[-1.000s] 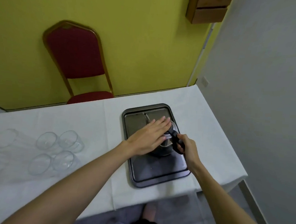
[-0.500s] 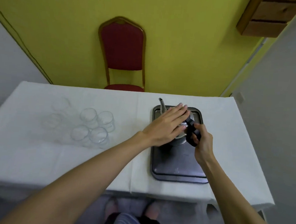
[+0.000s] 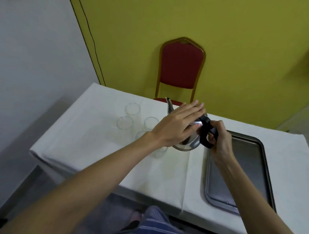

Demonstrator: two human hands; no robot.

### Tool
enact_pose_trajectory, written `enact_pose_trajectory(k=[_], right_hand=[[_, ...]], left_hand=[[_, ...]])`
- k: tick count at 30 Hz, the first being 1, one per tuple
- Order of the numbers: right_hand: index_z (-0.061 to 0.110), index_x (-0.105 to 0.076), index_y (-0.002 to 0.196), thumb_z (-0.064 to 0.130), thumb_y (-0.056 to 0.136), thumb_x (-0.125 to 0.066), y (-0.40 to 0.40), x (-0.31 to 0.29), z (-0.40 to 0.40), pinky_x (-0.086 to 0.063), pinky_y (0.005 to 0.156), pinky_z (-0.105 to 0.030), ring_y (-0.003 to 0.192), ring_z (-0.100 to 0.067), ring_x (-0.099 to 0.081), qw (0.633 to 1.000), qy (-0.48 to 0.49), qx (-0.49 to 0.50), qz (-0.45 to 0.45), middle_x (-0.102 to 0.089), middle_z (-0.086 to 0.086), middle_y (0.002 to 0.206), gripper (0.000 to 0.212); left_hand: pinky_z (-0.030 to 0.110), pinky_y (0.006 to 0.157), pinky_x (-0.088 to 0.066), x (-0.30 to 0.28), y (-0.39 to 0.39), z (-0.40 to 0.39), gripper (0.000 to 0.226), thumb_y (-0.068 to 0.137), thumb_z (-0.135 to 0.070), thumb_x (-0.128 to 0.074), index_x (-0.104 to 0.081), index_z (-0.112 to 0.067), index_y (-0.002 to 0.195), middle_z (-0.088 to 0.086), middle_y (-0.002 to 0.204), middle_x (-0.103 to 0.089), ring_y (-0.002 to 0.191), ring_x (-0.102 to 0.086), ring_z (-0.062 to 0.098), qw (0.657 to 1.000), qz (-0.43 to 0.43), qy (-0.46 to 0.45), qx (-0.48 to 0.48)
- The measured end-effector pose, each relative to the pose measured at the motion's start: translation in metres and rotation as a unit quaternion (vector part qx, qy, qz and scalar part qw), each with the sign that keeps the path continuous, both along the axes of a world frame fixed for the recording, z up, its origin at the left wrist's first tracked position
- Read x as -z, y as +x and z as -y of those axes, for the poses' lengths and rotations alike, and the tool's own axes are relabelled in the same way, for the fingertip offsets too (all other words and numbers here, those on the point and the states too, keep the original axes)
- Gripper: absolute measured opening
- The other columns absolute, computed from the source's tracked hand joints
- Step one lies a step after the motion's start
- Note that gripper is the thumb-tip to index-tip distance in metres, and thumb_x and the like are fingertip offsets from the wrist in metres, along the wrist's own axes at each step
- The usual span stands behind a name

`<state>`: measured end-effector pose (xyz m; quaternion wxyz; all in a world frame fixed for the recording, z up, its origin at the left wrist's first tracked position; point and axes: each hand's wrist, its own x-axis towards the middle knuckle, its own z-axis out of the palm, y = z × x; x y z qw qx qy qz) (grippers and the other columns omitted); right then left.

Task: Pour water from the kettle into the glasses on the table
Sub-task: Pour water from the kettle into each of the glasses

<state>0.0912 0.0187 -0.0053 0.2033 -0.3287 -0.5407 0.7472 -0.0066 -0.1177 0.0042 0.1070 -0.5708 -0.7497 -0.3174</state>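
A steel kettle (image 3: pixel 188 143) with a black handle hangs above the white tablecloth, left of the tray, its spout (image 3: pixel 169 107) pointing to the far left. My right hand (image 3: pixel 220 139) is closed around the black handle. My left hand (image 3: pixel 178 125) lies flat on the kettle's lid, fingers stretched out. Several clear glasses (image 3: pixel 125 123) stand on the cloth just left of and partly under the kettle; my left wrist hides some of them. I cannot see water in any glass.
A dark metal tray (image 3: pixel 246 169) lies on the right part of the white-clothed table (image 3: pixel 87 141). A red chair with a gold frame (image 3: pixel 181 69) stands behind the table against the yellow wall. My legs show below the table's near edge.
The kettle has left the tray and moved left, over the glasses, with both hands still on it. My view has swung, so the table now sits lower and more to the right.
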Motion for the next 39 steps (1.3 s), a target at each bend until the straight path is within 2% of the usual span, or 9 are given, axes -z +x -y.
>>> enact_pose_trajectory(k=[3,7,9,12,20,25,28,34,39], right_hand=[[0.018,-0.046,0.06,0.022,0.087,-0.06,-0.024,-0.004,0.024,-0.024,0.052,-0.027,0.04,-0.008,-0.034,1.0,0.002,-0.011,0.01,-0.036,0.007,0.045,0.031],[0.014,-0.053,0.064,0.021,0.089,-0.06,-0.048,-0.016,0.049,-0.03,0.05,-0.025,0.033,0.0,-0.041,0.998,0.014,-0.029,0.054,-0.046,0.012,0.037,0.027],[0.011,-0.063,0.069,0.025,0.083,-0.064,-0.056,-0.019,0.056,-0.039,0.058,-0.028,0.045,-0.005,-0.059,0.996,0.032,-0.052,0.065,-0.063,0.005,0.048,0.02],[0.003,-0.073,0.078,0.03,0.07,-0.068,-0.066,-0.021,0.064,-0.05,0.072,-0.033,0.076,-0.031,-0.076,0.993,0.052,-0.066,0.088,-0.078,-0.019,0.079,0.028],[0.008,-0.074,0.06,0.046,0.055,-0.069,-0.077,-0.023,0.068,-0.045,0.073,-0.04,0.076,-0.028,-0.066,0.979,0.107,-0.07,0.156,-0.077,-0.02,0.075,0.039],[0.01,-0.072,0.066,0.05,0.052,-0.07,-0.081,-0.029,0.071,-0.042,0.067,-0.039,0.067,-0.025,-0.061,0.974,0.131,-0.063,0.175,-0.076,-0.012,0.068,0.042],[0.011,-0.073,0.065,0.051,0.053,-0.07,-0.082,-0.032,0.072,-0.041,0.064,-0.039,0.066,-0.024,-0.057,0.969,0.152,-0.067,0.184,-0.073,-0.016,0.068,0.042],[0.015,-0.066,0.051,0.049,0.058,-0.074,-0.084,-0.035,0.073,-0.041,0.063,-0.038,0.064,-0.024,-0.056,0.964,0.18,-0.058,0.187,-0.064,-0.004,0.056,0.035],[0.013,-0.067,0.056,0.045,0.066,-0.077,-0.086,-0.034,0.071,-0.045,0.063,-0.037,0.065,-0.025,-0.06,0.961,0.194,-0.063,0.188,-0.067,-0.008,0.063,0.035]], left_hand=[[0.033,0.122,-0.013,-0.002,-0.017,0.03,0.048,0.101,-0.024,-0.049,-0.043,-0.002,0.144,0.011,0.153,-0.04,0.147,-0.026,0.02,1.0,0.01,0.0,-0.022],[0.035,0.122,-0.016,0.0,-0.038,0.058,0.049,0.102,-0.027,-0.046,-0.041,-0.004,0.146,0.009,0.154,-0.039,0.147,-0.026,0.019,0.998,0.041,-0.003,-0.05],[0.036,0.122,-0.015,0.004,-0.045,0.067,0.05,0.103,-0.028,-0.044,-0.039,-0.005,0.147,0.008,0.155,-0.037,0.148,-0.024,0.018,0.996,0.06,-0.009,-0.059],[0.035,0.122,-0.013,0.009,-0.051,0.075,0.051,0.104,-0.03,-0.042,-0.035,-0.007,0.149,0.006,0.157,-0.034,0.149,-0.02,0.015,0.993,0.098,-0.011,-0.072],[0.03,0.122,-0.008,0.018,-0.055,0.083,0.055,0.104,-0.037,-0.036,-0.028,-0.011,0.152,0.002,0.16,-0.027,0.149,-0.013,0.009,0.984,0.158,-0.021,-0.082],[0.03,0.122,-0.009,0.021,-0.056,0.085,0.056,0.104,-0.039,-0.034,-0.026,-0.012,0.153,0.002,0.16,-0.025,0.15,-0.012,0.009,0.981,0.176,-0.018,-0.085],[0.029,0.122,-0.008,0.021,-0.056,0.086,0.057,0.104,-0.039,-0.033,-0.026,-0.012,0.153,0.002,0.161,-0.024,0.15,-0.011,0.009,0.979,0.184,-0.016,-0.088],[0.025,0.121,-0.006,0.022,-0.055,0.088,0.057,0.103,-0.041,-0.031,-0.024,-0.014,0.154,0.0,0.161,-0.023,0.15,-0.01,0.008,0.976,0.189,-0.018,-0.105],[0.022,0.12,-0.005,0.021,-0.051,0.087,0.056,0.104,-0.04,-0.032,-0.023,-0.016,0.154,-0.001,0.161,-0.021,0.15,-0.009,0.008,0.971,0.206,-0.014,-0.121]])
